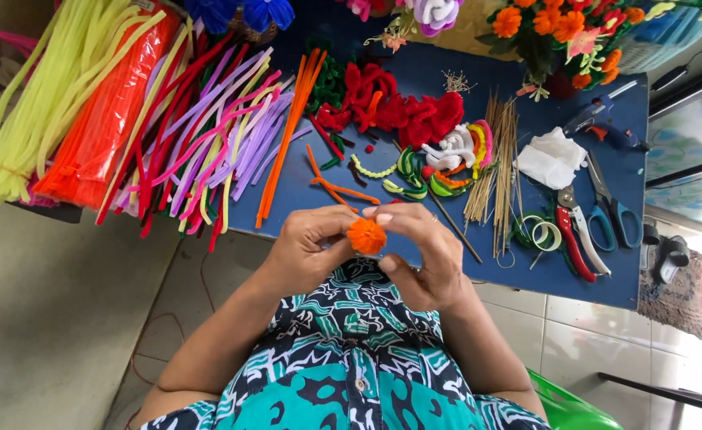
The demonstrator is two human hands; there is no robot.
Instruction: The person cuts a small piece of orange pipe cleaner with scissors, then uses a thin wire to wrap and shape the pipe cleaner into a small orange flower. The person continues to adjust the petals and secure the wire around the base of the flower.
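Now both hands, left hand (307,247) and right hand (427,259), pinch the orange pipe-cleaner pompom (366,236) between closed fingertips; squeezing harder could flatten its coils

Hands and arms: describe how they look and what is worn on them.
Both forearms are bare to above the elbow, with no sleeves over them. The left hand and right hand wear no gloves. A thin ring shows on a right-hand finger. No watch or bracelet is visible.

orange fuzzy pom-pom flower (366,236) | round, coiled | pinched between both hands
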